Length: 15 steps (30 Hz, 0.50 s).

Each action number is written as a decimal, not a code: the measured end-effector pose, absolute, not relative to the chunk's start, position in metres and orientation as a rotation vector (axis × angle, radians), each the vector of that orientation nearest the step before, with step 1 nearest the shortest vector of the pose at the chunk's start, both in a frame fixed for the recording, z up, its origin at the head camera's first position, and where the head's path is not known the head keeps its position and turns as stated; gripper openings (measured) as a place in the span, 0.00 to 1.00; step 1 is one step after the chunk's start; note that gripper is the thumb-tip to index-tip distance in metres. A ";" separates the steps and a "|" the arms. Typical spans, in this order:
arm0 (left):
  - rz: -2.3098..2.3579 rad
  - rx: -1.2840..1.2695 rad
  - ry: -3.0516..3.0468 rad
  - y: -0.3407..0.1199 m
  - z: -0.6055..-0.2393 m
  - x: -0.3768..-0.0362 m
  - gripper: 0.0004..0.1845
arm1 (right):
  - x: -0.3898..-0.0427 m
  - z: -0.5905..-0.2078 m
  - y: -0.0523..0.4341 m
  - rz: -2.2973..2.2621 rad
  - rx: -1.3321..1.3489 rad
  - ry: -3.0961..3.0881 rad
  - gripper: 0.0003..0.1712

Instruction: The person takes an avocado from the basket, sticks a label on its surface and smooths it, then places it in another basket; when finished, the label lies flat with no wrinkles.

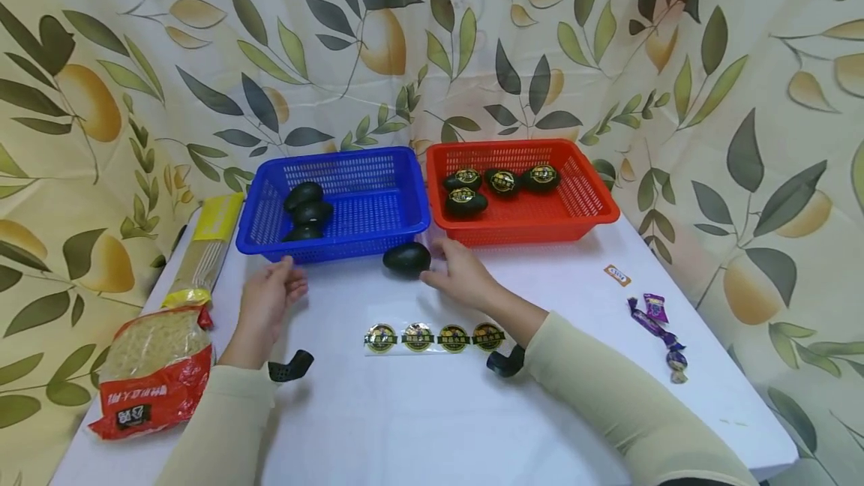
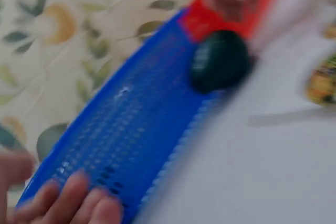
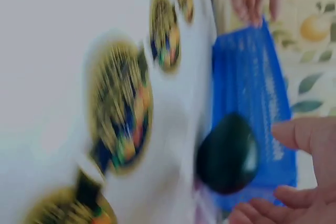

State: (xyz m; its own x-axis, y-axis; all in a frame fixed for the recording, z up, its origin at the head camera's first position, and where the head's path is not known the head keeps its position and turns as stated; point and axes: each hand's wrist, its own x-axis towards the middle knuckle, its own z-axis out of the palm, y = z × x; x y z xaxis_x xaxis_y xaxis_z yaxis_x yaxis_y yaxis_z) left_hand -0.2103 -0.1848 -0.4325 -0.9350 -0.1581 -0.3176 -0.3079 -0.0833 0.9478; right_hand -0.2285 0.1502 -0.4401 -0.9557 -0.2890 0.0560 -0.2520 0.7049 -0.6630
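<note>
My right hand [image 1: 459,272], fingers apart, apparently touches the dark egg [image 1: 407,258]; my left hand [image 1: 270,298], relaxed, nears the blue basket [image 1: 378,235].

Blurred view. Left hand [image 2: 63,205] fingers touch the blue basket [image 2: 131,129] wall at near left. A dark egg [image 2: 219,60], apparently resting on the white surface [image 2: 252,171], lies beside the basket's far end.

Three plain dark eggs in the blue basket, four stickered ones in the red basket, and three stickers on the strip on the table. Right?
Not quite: the sticker strip holds four stickers, not three, as the head view shows. The rest stands: three plain dark eggs in the blue basket and four stickered ones in the red basket.
</note>
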 end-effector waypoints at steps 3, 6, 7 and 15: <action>1.811 -0.106 2.349 -0.172 -0.444 -0.193 0.23 | -0.208 -0.435 0.143 -0.997 -0.609 2.847 0.29; 1.314 0.280 2.604 -0.161 -0.452 -0.180 0.23 | -0.193 -0.436 0.128 -0.827 -0.828 2.763 0.24; 1.162 0.383 2.656 -0.158 -0.455 -0.177 0.25 | -0.190 -0.437 0.122 -0.760 -0.900 2.737 0.23; 0.793 0.597 2.706 -0.136 -0.467 -0.173 0.32 | -0.189 -0.453 0.088 -0.459 -1.092 2.670 0.26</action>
State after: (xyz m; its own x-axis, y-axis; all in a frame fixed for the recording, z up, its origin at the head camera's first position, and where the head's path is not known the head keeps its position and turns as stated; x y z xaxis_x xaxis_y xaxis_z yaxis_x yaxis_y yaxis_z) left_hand -0.1731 -0.1361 -0.4675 -0.8824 0.4527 -0.1285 0.3117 0.7668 0.5611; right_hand -0.1890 0.0882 -0.4531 -0.6995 -0.7097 -0.0839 -0.6410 0.6750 -0.3653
